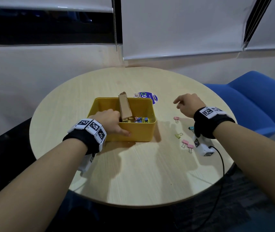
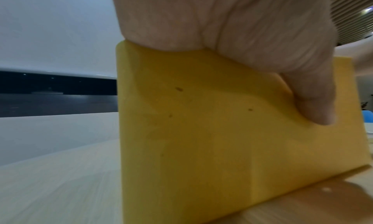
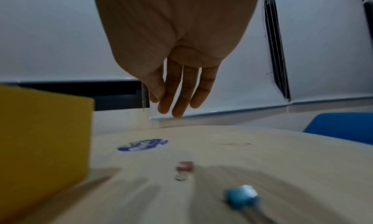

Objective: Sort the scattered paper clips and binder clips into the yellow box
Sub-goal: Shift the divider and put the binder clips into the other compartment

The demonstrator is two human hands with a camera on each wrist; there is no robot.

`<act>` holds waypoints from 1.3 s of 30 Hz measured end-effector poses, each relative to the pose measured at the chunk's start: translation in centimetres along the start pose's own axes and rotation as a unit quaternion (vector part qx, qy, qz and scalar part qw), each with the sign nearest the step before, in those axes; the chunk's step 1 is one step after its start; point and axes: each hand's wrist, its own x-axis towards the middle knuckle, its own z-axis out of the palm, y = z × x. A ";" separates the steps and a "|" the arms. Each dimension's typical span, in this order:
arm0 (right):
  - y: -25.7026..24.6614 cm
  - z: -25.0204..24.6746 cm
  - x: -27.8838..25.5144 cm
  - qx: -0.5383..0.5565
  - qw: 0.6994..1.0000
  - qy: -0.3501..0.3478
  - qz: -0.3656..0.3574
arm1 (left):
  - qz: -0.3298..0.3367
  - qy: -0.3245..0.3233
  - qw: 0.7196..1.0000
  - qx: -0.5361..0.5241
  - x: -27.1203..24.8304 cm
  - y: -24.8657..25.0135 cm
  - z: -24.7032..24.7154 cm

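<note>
The yellow box [image 1: 138, 133] stands mid-table with a brown cardboard divider [image 1: 124, 107] and several coloured binder clips [image 1: 138, 119] inside. My left hand [image 1: 110, 121] grips its near left wall, thumb [image 2: 315, 103] on the outside of the yellow box [image 2: 201, 131], fingers over the rim. My right hand [image 1: 187, 104] hovers to the right of the box, fingers [image 3: 179, 98] straight and empty. Below it on the table lie a pink clip [image 1: 176, 119], a blue clip [image 1: 191, 128], a yellow-green clip [image 1: 178, 135] and two more pink clips [image 1: 187, 145]. The blue clip [image 3: 241, 195] and a pink clip [image 3: 184, 167] blur in the right wrist view.
A round blue-and-white sticker [image 1: 147, 96] lies behind the box. The round wooden table [image 1: 133, 173] has a blue chair [image 1: 254, 101] at its right. A black cable [image 1: 222, 163] trails off the right edge. Window blinds hang behind.
</note>
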 end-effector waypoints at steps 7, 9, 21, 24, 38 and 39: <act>2.1 1.5 -0.6 -0.113 0.981 -0.156 -0.035 | -0.009 0.001 1.000 0.005 0.9 0.6 -0.3; 1.9 1.9 -0.8 -0.136 0.971 -0.191 -0.048 | -0.010 0.000 1.000 0.005 1.2 0.7 -0.4; 2.3 2.1 -1.5 -0.078 0.985 -0.139 -0.072 | -0.021 0.000 1.000 -0.003 1.6 0.9 -0.4; 2.2 1.3 -2.1 -0.058 0.986 -0.141 -0.068 | -0.020 0.003 1.000 -0.004 1.7 0.8 -0.3; 2.8 2.1 -3.2 -0.118 0.974 -0.167 -0.099 | -0.016 0.007 1.000 -0.006 1.6 0.7 -0.2; 2.9 2.2 -3.2 -0.116 0.975 -0.164 -0.090 | -0.017 0.006 1.000 -0.005 1.6 0.7 -0.2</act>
